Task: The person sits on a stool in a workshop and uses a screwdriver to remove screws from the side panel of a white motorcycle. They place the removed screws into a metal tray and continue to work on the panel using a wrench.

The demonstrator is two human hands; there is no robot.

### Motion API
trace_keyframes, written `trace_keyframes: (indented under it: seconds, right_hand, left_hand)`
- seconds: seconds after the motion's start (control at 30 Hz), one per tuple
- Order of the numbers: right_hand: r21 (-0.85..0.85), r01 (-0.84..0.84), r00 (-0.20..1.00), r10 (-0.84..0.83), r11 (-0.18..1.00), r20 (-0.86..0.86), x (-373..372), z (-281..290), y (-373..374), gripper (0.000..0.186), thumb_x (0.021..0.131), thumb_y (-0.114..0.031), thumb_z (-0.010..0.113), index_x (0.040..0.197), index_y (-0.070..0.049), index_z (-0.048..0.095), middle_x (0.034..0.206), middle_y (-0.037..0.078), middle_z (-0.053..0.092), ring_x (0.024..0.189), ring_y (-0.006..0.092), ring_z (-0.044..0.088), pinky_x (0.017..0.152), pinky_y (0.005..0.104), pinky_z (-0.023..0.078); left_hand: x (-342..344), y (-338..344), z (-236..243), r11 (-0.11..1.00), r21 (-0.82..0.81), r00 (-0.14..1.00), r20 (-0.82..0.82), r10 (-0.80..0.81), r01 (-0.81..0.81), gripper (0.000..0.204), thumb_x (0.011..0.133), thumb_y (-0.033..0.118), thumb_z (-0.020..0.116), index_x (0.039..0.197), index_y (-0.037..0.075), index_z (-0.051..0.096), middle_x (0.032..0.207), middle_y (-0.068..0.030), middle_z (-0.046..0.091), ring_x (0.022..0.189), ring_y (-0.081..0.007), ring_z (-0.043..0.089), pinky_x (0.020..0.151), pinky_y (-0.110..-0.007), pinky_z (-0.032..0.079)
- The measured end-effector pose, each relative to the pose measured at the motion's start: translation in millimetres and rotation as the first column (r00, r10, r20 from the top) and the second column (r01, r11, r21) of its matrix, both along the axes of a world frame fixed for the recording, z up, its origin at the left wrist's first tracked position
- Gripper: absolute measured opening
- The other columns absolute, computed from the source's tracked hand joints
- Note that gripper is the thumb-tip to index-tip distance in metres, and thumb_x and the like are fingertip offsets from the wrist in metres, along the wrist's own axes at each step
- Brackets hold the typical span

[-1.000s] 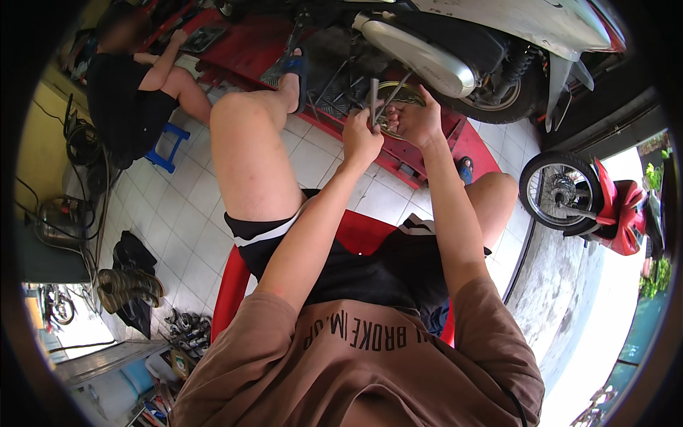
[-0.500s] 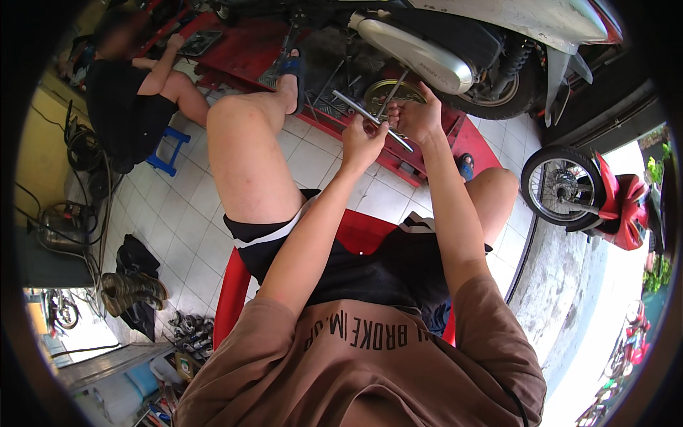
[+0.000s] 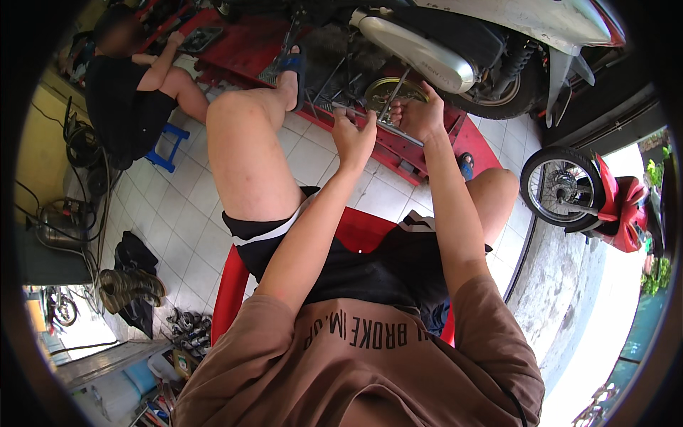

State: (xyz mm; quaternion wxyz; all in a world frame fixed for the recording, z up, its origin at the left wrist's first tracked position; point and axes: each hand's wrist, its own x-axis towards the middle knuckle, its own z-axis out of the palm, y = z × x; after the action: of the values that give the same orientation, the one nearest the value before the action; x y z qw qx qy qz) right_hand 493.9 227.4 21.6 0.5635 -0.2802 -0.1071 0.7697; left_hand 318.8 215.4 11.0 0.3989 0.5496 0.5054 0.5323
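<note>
A metal T-handle wrench (image 3: 398, 90) reaches from my hands toward the motorcycle's silver side cover (image 3: 416, 53). Its crossbar (image 3: 407, 135) slants down to the right between my hands. My right hand (image 3: 421, 119) has its fingers curled against the shaft, thumb raised; how far they wrap round it is partly hidden. My left hand (image 3: 352, 142) is by the crossbar's left end, thumb and forefinger spread apart. Just beyond the hands is a round golden pan (image 3: 416, 91) with small parts in it.
The motorcycle stands over a red lift platform (image 3: 480, 146) with tools along its edge. At the left a person (image 3: 124, 107) sits on a blue stool (image 3: 168, 147). A red motorbike (image 3: 615, 203) stands on the right. Boots (image 3: 131, 288) and metal parts (image 3: 191, 331) lie on the tiled floor.
The crossbar has turned and its right end has shifted toward my right wrist. My left hand has let go of the bar, spreading its fingers and moving slightly left. My right hand stays nearly still.
</note>
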Motion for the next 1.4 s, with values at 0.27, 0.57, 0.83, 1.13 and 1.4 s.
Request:
trace_keyframes:
  seconds: [0.27, 0.57, 0.83, 1.13, 1.4]
  right_hand:
    - [0.011, -0.016, 1.0, 0.016, 1.0, 0.017, -1.2, -2.0, 1.6, 0.077, 0.086, -0.059, 0.035, 0.105, 0.015, 0.047, 0.084, 0.009, 0.043, 0.072, 0.0195, 0.039, 0.066, 0.0295, 0.037]
    - [0.022, 0.004, 0.995, -0.006, 1.0, 0.098, -1.4, 0.7, 1.9, 0.068, 0.089, -0.054, 0.036, 0.098, 0.013, 0.045, 0.087, 0.012, 0.044, 0.077, 0.0215, 0.041, 0.067, 0.031, 0.037]
    - [0.071, 0.014, 0.997, -0.019, 0.997, 0.07, 4.6, -10.1, 0.3, 0.063, 0.089, -0.053, 0.033, 0.114, 0.003, 0.048, 0.096, 0.014, 0.052, 0.078, 0.022, 0.043, 0.067, 0.0324, 0.035]
    - [0.008, 0.181, 0.972, -0.18, 0.983, 0.152, -4.3, -10.3, 1.3, 0.07, 0.088, -0.053, 0.033, 0.121, 0.008, 0.045, 0.089, 0.014, 0.049, 0.078, 0.0224, 0.042, 0.07, 0.0307, 0.035]
    - [0.127, 0.004, 0.997, 0.005, 0.992, -0.071, 34.4, -45.6, 7.8, 0.065, 0.088, -0.049, 0.036, 0.115, 0.009, 0.048, 0.097, 0.02, 0.057, 0.084, 0.0266, 0.05, 0.077, 0.0374, 0.042]
  left_hand:
    - [4.8, 2.9, -26.1, 0.81, -0.403, 0.689, 0.725, -0.003, 0.427, 0.014, 0.092, 0.01, 0.058, 0.095, -0.003, 0.058, 0.085, -0.0113, 0.062, 0.075, -0.0177, 0.065, 0.066, -0.028, 0.058]
    - [10.5, -5.4, -11.2, 0.974, 0.122, 0.947, -0.284, -0.151, 0.192, 0.028, 0.081, -0.001, 0.061, 0.107, 0.001, 0.052, 0.091, -0.0164, 0.064, 0.069, -0.0326, 0.065, 0.065, -0.039, 0.054]
    - [3.2, -9.1, -11.4, 0.93, 0.249, 0.842, -0.53, -0.103, 0.27, 0.038, 0.074, 0.008, 0.065, 0.109, -0.002, 0.055, 0.104, -0.0224, 0.061, 0.094, -0.0369, 0.061, 0.079, -0.04, 0.052]
    - [0.1, -6.3, -7.5, 0.46, -0.693, 0.786, 0.618, -0.02, 0.556, 0.067, 0.076, 0.048, 0.065, 0.118, 0.001, 0.043, 0.099, -0.015, 0.043, 0.072, -0.025, 0.058, 0.057, -0.038, 0.058]
    - [8.3, -12.7, -4.0, 0.315, -0.441, 0.438, 0.895, 0.086, 0.84, 0.035, 0.094, 0.026, 0.054, 0.11, -0.003, 0.045, 0.095, -0.0163, 0.05, 0.078, -0.0275, 0.063, 0.07, -0.036, 0.06]
